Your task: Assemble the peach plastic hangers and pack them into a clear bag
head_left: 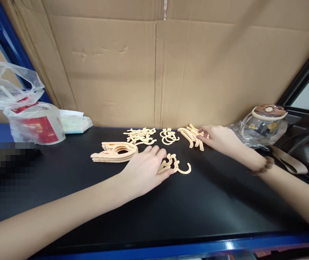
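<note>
Extends the bare left arm [70, 213] from the lower left toward the middle, and the bare right arm [295, 193] from the lower right. Holds the left hand [143, 169] back upward, with bent fingers [155, 150] and outstretched thumb [167, 176]. Sets the right hand [219, 136] farther forward, bending its fingers leftward, well apart from the left.

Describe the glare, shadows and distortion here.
Head view: a small bright glare spot on the long blue front edge; head view: a soft diagonal shadow at upper right on the tan cardboard wall; head view: coarse pixel blocks hide part of the left side; head view: the straight blue post and black bar splay outward at top, probably wide-angle distortion.
</note>
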The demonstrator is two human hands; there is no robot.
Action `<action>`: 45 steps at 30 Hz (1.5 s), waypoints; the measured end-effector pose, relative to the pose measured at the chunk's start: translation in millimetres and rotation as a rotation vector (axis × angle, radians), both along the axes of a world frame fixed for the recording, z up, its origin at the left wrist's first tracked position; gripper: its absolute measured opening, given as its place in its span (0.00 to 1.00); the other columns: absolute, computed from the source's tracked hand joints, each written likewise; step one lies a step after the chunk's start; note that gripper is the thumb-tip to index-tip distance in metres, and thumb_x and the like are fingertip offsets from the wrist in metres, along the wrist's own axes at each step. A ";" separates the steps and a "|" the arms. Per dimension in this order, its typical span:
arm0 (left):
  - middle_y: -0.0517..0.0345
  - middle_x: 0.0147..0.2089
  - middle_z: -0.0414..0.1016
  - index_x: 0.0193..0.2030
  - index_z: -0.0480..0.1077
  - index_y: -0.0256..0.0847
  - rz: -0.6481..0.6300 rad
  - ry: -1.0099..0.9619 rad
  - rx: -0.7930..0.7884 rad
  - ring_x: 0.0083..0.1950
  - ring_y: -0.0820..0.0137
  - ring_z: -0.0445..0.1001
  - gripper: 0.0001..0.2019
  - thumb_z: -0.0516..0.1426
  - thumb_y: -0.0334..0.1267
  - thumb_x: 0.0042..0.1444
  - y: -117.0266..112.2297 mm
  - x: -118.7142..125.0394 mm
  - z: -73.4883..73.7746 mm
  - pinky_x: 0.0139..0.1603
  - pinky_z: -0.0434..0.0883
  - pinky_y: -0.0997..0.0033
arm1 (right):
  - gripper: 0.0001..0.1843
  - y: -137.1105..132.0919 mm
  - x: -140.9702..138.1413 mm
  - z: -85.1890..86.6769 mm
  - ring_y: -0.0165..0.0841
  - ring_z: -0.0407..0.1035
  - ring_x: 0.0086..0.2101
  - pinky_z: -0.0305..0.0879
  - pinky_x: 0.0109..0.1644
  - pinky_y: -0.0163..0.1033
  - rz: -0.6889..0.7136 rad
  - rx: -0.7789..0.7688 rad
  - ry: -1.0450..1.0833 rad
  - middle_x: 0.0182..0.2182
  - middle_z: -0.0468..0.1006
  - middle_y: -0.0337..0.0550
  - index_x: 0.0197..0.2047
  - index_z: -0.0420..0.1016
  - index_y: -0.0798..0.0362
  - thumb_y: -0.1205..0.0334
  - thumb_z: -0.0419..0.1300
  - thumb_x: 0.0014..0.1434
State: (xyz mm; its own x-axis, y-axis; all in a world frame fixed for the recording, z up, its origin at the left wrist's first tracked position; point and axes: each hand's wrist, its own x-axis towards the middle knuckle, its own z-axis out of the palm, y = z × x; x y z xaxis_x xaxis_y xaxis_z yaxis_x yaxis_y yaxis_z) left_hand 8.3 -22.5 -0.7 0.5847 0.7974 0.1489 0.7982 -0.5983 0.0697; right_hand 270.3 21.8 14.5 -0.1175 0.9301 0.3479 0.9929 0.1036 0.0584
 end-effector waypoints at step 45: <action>0.45 0.68 0.55 0.55 0.63 0.39 -0.384 -0.266 -0.253 0.70 0.59 0.49 0.22 0.49 0.54 0.63 -4.9 9.4 -33.3 0.67 0.56 0.54 | 0.18 100.4 -65.6 -0.6 0.36 0.71 0.44 0.70 0.47 0.47 -0.166 -0.348 -0.121 0.49 0.73 0.49 0.52 0.69 0.57 0.56 0.58 0.63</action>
State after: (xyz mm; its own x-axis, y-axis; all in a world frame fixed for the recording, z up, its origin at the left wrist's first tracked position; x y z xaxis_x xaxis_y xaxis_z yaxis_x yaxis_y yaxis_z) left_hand 17.7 -27.5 -34.1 0.8102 0.5632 0.1624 0.4599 -0.7826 0.4196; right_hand 204.7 122.2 13.9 0.0237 0.9997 0.0013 0.9858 -0.0236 0.1661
